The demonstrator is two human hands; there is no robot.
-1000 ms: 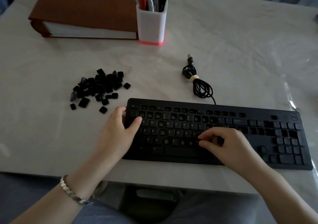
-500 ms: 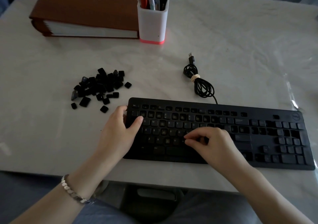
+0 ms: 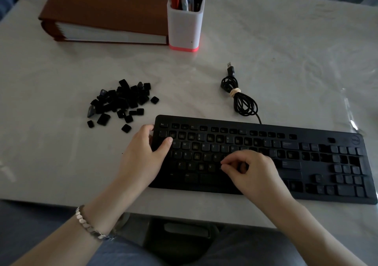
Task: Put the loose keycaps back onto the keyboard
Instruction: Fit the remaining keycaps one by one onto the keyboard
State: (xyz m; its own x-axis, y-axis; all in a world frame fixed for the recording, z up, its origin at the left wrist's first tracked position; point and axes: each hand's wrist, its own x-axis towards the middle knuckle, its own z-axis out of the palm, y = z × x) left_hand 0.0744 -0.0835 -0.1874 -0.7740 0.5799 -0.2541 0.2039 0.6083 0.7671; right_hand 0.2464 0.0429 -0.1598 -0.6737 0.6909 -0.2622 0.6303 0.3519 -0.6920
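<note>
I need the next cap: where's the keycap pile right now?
In the head view the keycap pile lies on the left, just beyond the keyboard's top-left corner and the left hand.

Bare worktop (image 3: 61,153) gives free passage left of the keyboard (image 3: 306,163) and in front of the loose keycaps (image 3: 122,104). The left hand (image 3: 143,153) grips the keyboard's left end and blocks that edge. The coiled cable (image 3: 243,100) lies just behind the keyboard. Farther back stand the pen holder (image 3: 185,28) and the binder (image 3: 106,14), touching; the worktop to their right is bare.
</note>
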